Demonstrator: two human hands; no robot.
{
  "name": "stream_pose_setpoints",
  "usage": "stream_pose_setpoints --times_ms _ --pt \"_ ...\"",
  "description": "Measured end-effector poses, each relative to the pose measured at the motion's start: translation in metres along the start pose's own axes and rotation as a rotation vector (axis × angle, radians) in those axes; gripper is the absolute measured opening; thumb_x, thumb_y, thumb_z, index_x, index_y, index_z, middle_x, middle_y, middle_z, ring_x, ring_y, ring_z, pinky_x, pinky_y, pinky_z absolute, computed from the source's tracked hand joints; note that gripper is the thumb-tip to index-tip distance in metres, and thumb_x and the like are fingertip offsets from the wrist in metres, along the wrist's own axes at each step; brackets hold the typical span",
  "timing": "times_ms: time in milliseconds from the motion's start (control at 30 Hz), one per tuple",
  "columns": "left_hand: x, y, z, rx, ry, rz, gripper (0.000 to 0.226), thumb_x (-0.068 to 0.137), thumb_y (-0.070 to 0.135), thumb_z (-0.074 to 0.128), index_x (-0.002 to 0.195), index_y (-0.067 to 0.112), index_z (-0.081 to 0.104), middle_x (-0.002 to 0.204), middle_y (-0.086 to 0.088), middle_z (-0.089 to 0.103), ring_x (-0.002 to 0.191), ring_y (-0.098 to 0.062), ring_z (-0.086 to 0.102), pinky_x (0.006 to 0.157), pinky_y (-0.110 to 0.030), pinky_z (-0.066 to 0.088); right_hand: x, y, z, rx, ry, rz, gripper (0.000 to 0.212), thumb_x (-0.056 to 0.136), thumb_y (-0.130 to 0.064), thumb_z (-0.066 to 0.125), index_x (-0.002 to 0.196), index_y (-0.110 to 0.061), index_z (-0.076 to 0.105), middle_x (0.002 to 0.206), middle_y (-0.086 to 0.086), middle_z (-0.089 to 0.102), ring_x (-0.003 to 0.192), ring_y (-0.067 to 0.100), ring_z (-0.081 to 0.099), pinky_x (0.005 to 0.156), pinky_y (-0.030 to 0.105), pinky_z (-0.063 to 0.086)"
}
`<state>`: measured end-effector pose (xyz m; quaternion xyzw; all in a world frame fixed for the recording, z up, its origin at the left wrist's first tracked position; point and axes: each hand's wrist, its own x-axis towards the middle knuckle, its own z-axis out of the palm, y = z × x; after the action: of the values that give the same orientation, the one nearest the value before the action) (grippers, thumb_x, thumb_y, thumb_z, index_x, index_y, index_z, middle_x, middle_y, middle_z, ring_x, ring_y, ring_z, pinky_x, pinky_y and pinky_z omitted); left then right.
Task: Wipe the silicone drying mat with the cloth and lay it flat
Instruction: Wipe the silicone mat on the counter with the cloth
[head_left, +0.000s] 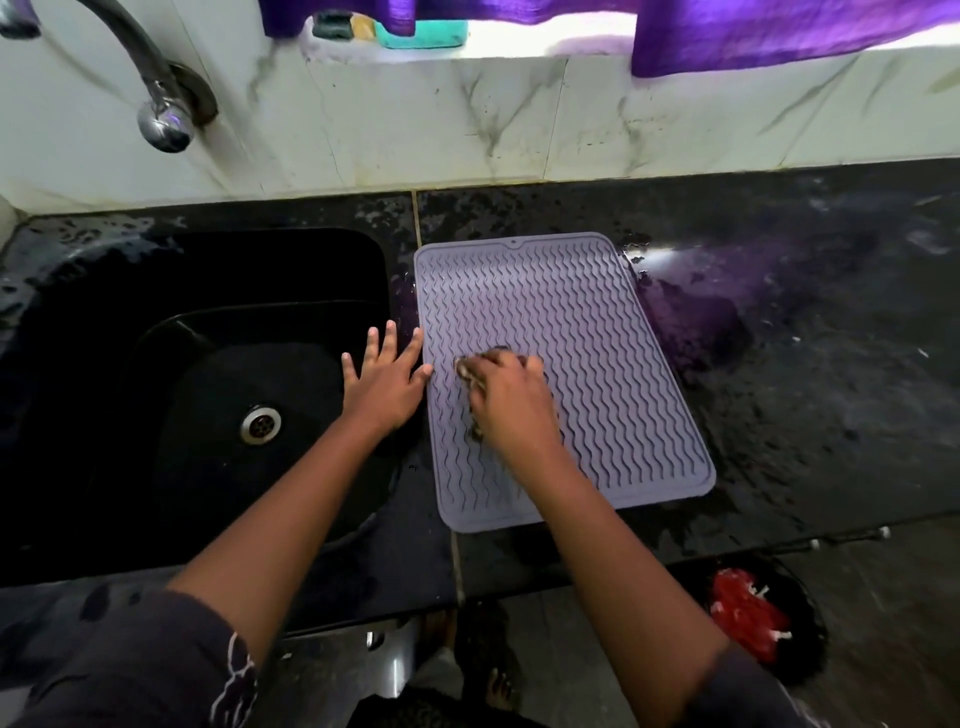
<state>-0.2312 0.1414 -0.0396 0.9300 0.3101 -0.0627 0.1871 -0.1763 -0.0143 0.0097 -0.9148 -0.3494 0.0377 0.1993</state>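
Wiping: the right hand (511, 395) presses a bunched cloth (470, 384) onto the silicone drying mat (597, 364), on the mat's left half, about midway along its length.
Right grip: fingers curled closed over the cloth, which shows only as a dark scrap at the fingertips and under the palm.
Left grip: the left hand (387, 379) is open and holds nothing, fingers spread flat, fingertips touching the mat's left edge.
Why held so: the spread hand probably pins that edge so the soft mat does not slide or ruck while the other hand rubs.
Mat place: it lies on the black counter (779, 415), just right of the sink (208, 389), its long side running from the counter's front edge toward the back wall. It looks flat already, ribs upward, no corner lifted.
Progress: judged from this, wiping is under way; the right half and far end may yet need a pass.
Counter: wet patches shine around the mat, most at its far right corner.
Nearby: a tap (156, 98) stands over the sink's back corner; a purple cloth (753, 31) hangs above the wall tiles.
Obstruction: nothing lies on the mat besides the hands and cloth, so the strokes have free run.
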Motion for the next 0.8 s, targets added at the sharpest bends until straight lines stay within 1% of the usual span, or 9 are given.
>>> stream_pose_setpoints --times_ms 67,200,300,367,433,500,567,700,800 --pt "-0.011 0.000 0.006 -0.011 -0.001 -0.010 0.055 0.098 0.050 0.021 0.148 0.038 0.002 0.159 0.000 -0.011 0.144 -0.020 -0.017 0.112 -0.051 -0.012 0.010 0.003 0.005 -0.115 -0.026 -0.018 0.034 0.094 -0.027 0.044 0.127 -0.020 0.052 0.124 0.005 0.054 0.104 0.024 0.041 0.080 0.032 0.039" --pt "-0.024 -0.001 0.014 -0.038 -0.001 -0.026 0.055 0.098 0.051 0.019 0.148 0.038 0.000 0.159 0.000 -0.011 0.144 -0.019 -0.016 0.113 -0.051 -0.010 -0.026 0.007 0.007 -0.156 -0.040 -0.065 0.033 0.093 -0.030 0.046 0.124 -0.021 0.052 0.117 0.004 0.055 0.096 0.022 0.040 0.073 0.029 0.034" --pt "-0.028 0.001 0.018 -0.066 0.026 -0.027 0.054 0.098 0.051 0.017 0.148 0.039 0.000 0.159 0.001 -0.011 0.144 -0.019 -0.017 0.113 -0.051 -0.011 -0.056 0.022 -0.003 -0.120 -0.230 -0.114 0.030 0.090 -0.032 0.052 0.118 -0.025 0.057 0.111 0.001 0.057 0.092 0.019 0.045 0.075 0.031 0.040" --pt "-0.032 0.002 0.020 -0.093 0.049 -0.023 0.054 0.098 0.051 0.018 0.148 0.038 0.002 0.159 0.001 -0.011 0.144 -0.018 -0.016 0.113 -0.050 -0.011 -0.053 0.028 -0.016 0.033 -0.338 0.003 0.027 0.088 -0.034 0.054 0.114 -0.028 0.061 0.099 -0.005 0.061 0.078 0.008 0.049 0.068 0.022 0.044" --pt "-0.038 0.001 0.024 -0.129 0.062 -0.022 0.054 0.098 0.051 0.019 0.148 0.038 0.003 0.159 0.002 -0.010 0.144 -0.018 -0.016 0.112 -0.050 -0.011 -0.048 0.025 -0.014 0.083 -0.204 0.093 0.032 0.090 -0.033 0.052 0.121 -0.028 0.057 0.108 -0.006 0.061 0.085 0.010 0.048 0.069 0.023 0.042" --pt "-0.045 0.000 0.027 -0.150 0.067 -0.022 0.054 0.098 0.051 0.020 0.148 0.039 0.004 0.159 0.002 -0.010 0.144 -0.018 -0.016 0.112 -0.050 -0.011 -0.051 0.010 -0.005 -0.038 -0.060 0.104 0.036 0.093 -0.028 0.048 0.128 -0.022 0.050 0.127 0.000 0.052 0.105 0.021 0.042 0.083 0.032 0.042" --pt "-0.048 0.000 0.029 -0.157 0.072 -0.028 0.054 0.098 0.050 0.021 0.148 0.039 0.005 0.159 0.002 -0.009 0.145 -0.018 -0.015 0.113 -0.050 -0.011 -0.066 -0.003 0.006 -0.160 -0.019 0.057 0.037 0.094 -0.023 0.045 0.131 -0.017 0.045 0.130 0.006 0.048 0.108 0.026 0.040 0.085 0.034 0.041" --pt "-0.051 0.002 0.031 -0.171 0.091 -0.018 0.053 0.098 0.049 0.020 0.148 0.038 0.006 0.159 0.001 -0.009 0.145 -0.018 -0.014 0.113 -0.051 -0.010 -0.112 -0.003 0.001 -0.151 -0.107 -0.098 0.038 0.092 -0.024 0.047 0.129 -0.016 0.045 0.122 0.008 0.049 0.102 0.027 0.040 0.078 0.034 0.044" --pt "-0.052 0.001 0.033 -0.205 0.111 -0.019 0.053 0.098 0.049 0.020 0.148 0.038 0.007 0.159 0.002 -0.008 0.145 -0.017 -0.014 0.113 -0.050 -0.011 -0.129 0.006 -0.016 -0.085 -0.292 -0.156 0.032 0.090 -0.029 0.050 0.120 -0.023 0.056 0.112 0.005 0.054 0.095 0.025 0.044 0.074 0.035 0.044"
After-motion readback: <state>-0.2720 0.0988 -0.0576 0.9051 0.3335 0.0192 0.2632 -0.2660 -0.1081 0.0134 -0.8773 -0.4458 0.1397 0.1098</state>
